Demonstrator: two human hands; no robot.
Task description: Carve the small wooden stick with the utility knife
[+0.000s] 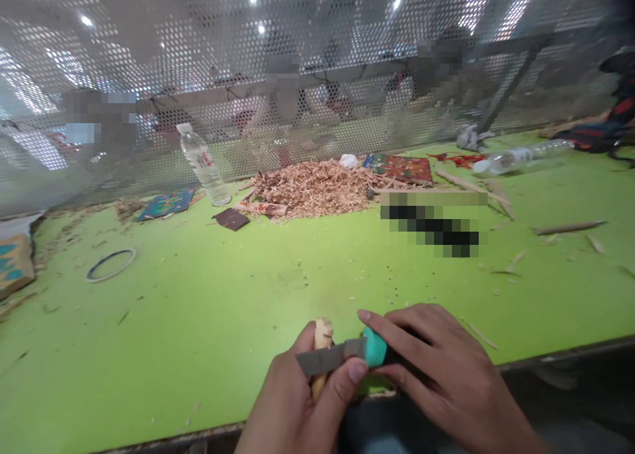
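My left hand (pixel 292 394) is wrapped round a small piece of pale wood (pixel 323 333), whose notched top sticks up between the fingers. Across the wood lies the grey blade of a utility knife (pixel 322 360). My left thumb presses near the back of the blade, close to the handle. My right hand (pixel 441 368) grips the knife by its teal handle (pixel 376 348); most of the handle is hidden under the palm. Both hands are just over the front edge of the green table (pixel 223 321).
A heap of wood shavings (pixel 317 188) lies at the back, beside an upright water bottle (pixel 203 166). Another bottle (pixel 526 157) lies on its side at right. A ring (pixel 111 265) rests at left. Behind stands a perforated metal screen (pixel 208 77), with people beyond it.
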